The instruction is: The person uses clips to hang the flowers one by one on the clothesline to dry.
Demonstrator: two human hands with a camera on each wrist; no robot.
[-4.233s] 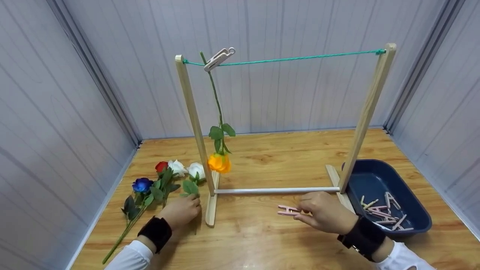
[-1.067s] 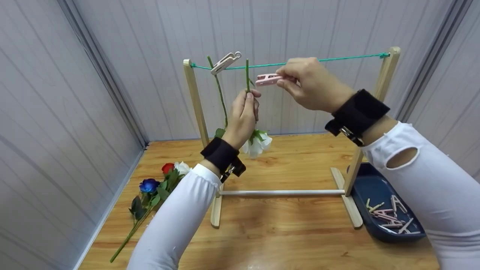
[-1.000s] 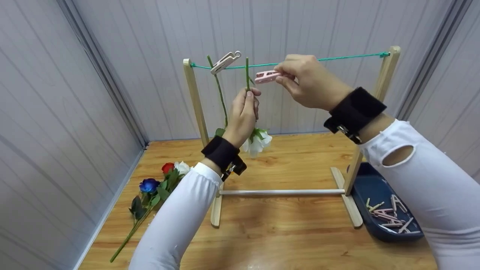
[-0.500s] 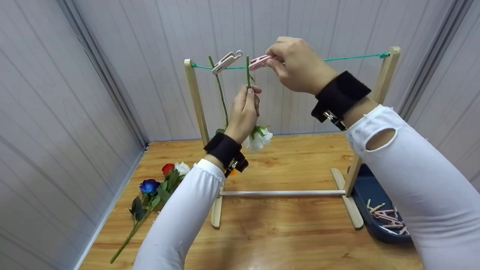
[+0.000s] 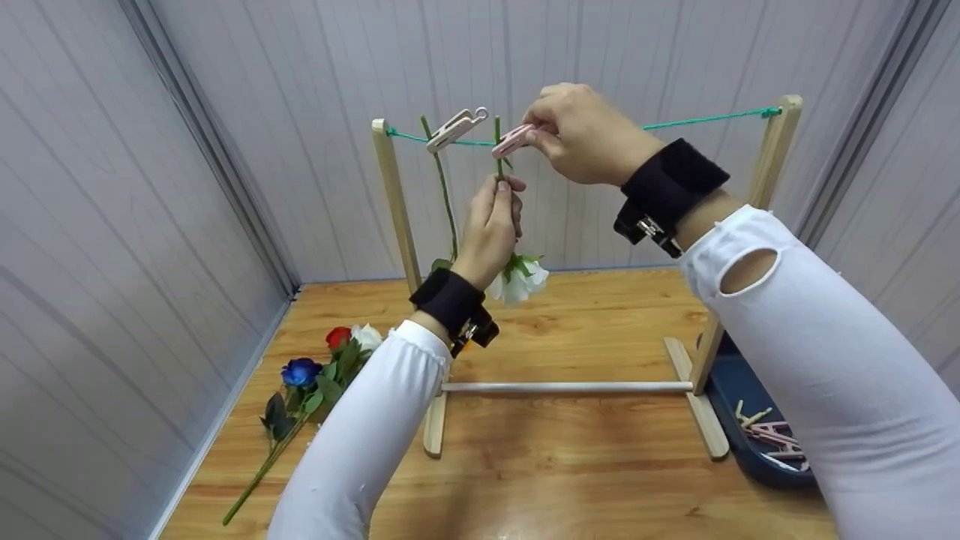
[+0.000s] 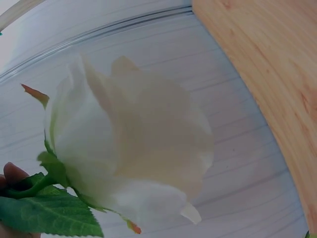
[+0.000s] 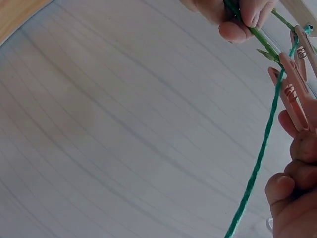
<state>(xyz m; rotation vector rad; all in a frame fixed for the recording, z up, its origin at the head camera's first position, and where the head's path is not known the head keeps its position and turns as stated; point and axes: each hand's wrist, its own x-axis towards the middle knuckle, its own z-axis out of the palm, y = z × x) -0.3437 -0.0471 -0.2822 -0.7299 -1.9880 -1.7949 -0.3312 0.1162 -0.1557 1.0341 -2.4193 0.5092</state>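
Note:
My left hand (image 5: 487,225) grips the green stem of a white rose (image 5: 519,281), which hangs bloom down below the fist; its bloom (image 6: 129,144) fills much of the left wrist view. My right hand (image 5: 589,135) pinches a pink clothespin (image 5: 513,141) at its handle end. In the right wrist view, this clothespin's (image 7: 292,94) tips lie around the green cord (image 7: 262,148) where the stem crosses it. Farther left, a beige clothespin (image 5: 454,131) holds another flower's stem (image 5: 446,202) on the cord; its orange bloom is almost wholly hidden behind my left wrist.
Wooden posts (image 5: 394,195) carry the cord, with a white rod (image 5: 566,387) joining them low down. Blue (image 5: 301,372), red (image 5: 338,337) and white roses (image 5: 366,337) lie at left. A dark blue tub (image 5: 750,382) with several clothespins stands at right, partly behind my sleeve.
The left hand has lifted the white rose from the table to the cord. The right hand has brought the pink clothespin up, then leftward onto the cord and stem.

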